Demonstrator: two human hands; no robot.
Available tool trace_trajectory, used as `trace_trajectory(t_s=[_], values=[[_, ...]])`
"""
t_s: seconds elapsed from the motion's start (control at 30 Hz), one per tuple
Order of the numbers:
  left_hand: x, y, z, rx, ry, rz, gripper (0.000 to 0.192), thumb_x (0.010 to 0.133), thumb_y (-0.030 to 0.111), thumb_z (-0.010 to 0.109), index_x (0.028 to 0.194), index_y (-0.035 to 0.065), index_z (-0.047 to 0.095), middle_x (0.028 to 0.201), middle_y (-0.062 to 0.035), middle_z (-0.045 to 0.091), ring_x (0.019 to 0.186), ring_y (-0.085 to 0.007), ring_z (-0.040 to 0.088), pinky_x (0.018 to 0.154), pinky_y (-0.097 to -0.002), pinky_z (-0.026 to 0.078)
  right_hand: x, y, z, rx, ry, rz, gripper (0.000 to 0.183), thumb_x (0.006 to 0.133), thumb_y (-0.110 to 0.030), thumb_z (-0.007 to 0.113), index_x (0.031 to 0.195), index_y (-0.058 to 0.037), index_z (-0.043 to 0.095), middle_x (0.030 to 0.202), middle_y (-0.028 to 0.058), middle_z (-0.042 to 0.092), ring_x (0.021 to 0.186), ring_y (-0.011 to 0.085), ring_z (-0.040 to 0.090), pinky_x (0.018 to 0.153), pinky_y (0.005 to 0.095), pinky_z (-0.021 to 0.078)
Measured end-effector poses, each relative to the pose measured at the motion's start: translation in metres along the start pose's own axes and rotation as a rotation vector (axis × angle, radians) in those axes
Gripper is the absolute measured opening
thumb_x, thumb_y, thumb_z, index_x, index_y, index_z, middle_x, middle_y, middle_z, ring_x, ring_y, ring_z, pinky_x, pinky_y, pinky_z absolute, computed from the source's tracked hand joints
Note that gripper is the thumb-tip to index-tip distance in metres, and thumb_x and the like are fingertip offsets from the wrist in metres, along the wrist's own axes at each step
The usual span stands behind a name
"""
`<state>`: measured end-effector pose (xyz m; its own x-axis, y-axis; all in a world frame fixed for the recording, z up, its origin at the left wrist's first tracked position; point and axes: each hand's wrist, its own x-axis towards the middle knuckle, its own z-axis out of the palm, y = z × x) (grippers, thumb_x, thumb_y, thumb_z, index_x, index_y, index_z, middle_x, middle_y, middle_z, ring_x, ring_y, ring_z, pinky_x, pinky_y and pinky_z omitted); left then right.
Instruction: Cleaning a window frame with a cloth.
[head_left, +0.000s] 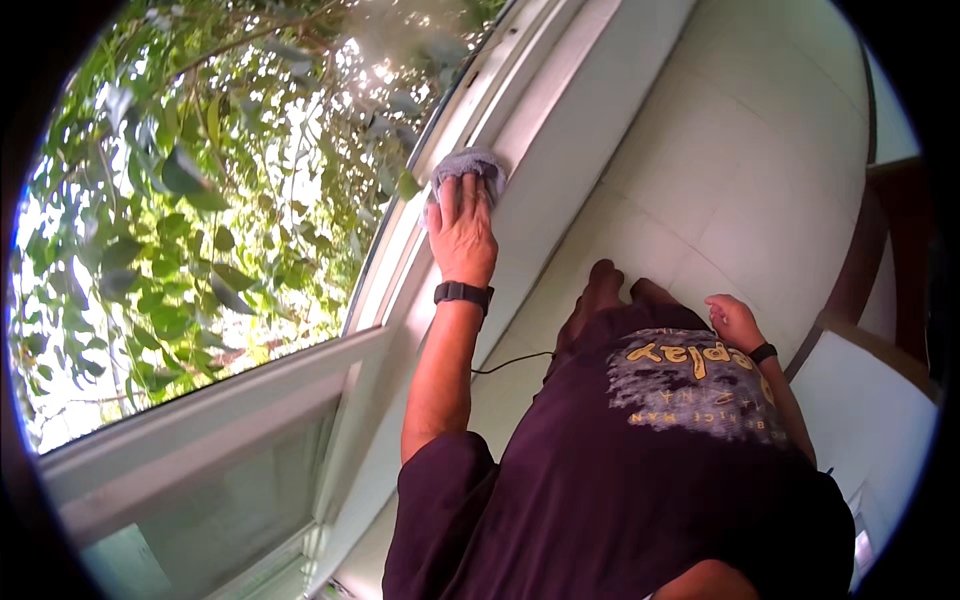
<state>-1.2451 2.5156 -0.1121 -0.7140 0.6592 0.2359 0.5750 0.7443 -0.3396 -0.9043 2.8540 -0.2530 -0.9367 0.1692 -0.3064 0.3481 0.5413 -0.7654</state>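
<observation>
My left hand (463, 232) presses a bunched grey-purple cloth (469, 161) onto the white window frame's sill track (450, 139), its fingers spread over the near part of the cloth. A dark band circles that wrist. Down at my right side, beside my dark printed shirt (600, 480), hangs my right hand (733, 321), its fingers partly curled and nothing visible in it. Part of that hand's inner side is hidden.
Leafy branches (180, 225) stand outside the window opening at left. A white framed glass pane (240, 487) is at lower left. A thin black cable (514, 363) runs by my waist. Tiled floor (720, 165) and a white cabinet-like surface (862, 390) lie to the right.
</observation>
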Motion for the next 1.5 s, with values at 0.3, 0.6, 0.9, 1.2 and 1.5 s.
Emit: trace_trajectory(t_s=[0.3, 0.6, 0.9, 1.2, 1.5], values=[[-0.102, -0.022, -0.010, 0.059, 0.016, -0.211, 0.040, 0.082, 0.011, 0.056, 0.120, 0.0133, 0.065, 0.137, 0.0018, 0.053, 0.131, -0.0248, 0.042, 0.105, -0.0449, 0.034, 0.028, -0.013, -0.014, -0.017, -0.084, -0.067, 0.027, 0.081, -0.005, 0.059, 0.108, -0.0035, 0.063, 0.090, 0.0137, 0.063, 0.078, 0.0276, 0.063, 0.071, 0.0362, 0.0521], [-0.176, -0.030, -0.031, 0.036, 0.024, -0.436, 0.037, 0.081, 0.000, 0.056, 0.116, 0.0050, 0.066, 0.128, -0.0061, 0.058, 0.124, -0.0321, 0.047, 0.103, -0.0431, 0.039, 0.044, -0.019, -0.011, -0.079, -0.148, -0.097, 0.028, 0.080, -0.001, 0.057, 0.107, -0.0030, 0.063, 0.087, 0.0119, 0.063, 0.076, 0.0252, 0.063, 0.073, 0.0354, 0.0522], [-0.169, -0.026, -0.035, -0.186, 0.082, -0.487, 0.044, 0.077, -0.007, 0.055, 0.118, 0.0041, 0.062, 0.123, -0.0122, 0.058, 0.122, -0.0395, 0.044, 0.103, -0.0459, 0.038, 0.056, -0.043, -0.012, -0.060, -0.148, -0.049, 0.027, 0.080, -0.004, 0.056, 0.105, -0.0029, 0.064, 0.091, 0.0156, 0.062, 0.082, 0.0332, 0.061, 0.074, 0.0402, 0.0501], [-0.104, -0.003, -0.024, -0.450, 0.161, -0.314, 0.049, 0.074, -0.010, 0.053, 0.119, 0.0072, 0.061, 0.119, -0.0136, 0.061, 0.116, -0.0369, 0.051, 0.106, -0.0483, 0.035, 0.048, -0.045, -0.014, -0.102, -0.118, 0.004, 0.028, 0.079, -0.005, 0.056, 0.105, -0.0031, 0.065, 0.092, 0.0167, 0.063, 0.084, 0.0342, 0.062, 0.075, 0.0417, 0.0500], [0.011, 0.023, -0.003, -0.644, 0.167, -0.063, 0.047, 0.075, -0.008, 0.051, 0.120, 0.0064, 0.060, 0.123, -0.0135, 0.059, 0.117, -0.0399, 0.048, 0.106, -0.0490, 0.037, 0.046, -0.036, -0.004, -0.085, -0.037, 0.069, 0.028, 0.077, -0.007, 0.057, 0.104, -0.0039, 0.065, 0.092, 0.0165, 0.065, 0.085, 0.0348, 0.063, 0.076, 0.0428, 0.0511]])
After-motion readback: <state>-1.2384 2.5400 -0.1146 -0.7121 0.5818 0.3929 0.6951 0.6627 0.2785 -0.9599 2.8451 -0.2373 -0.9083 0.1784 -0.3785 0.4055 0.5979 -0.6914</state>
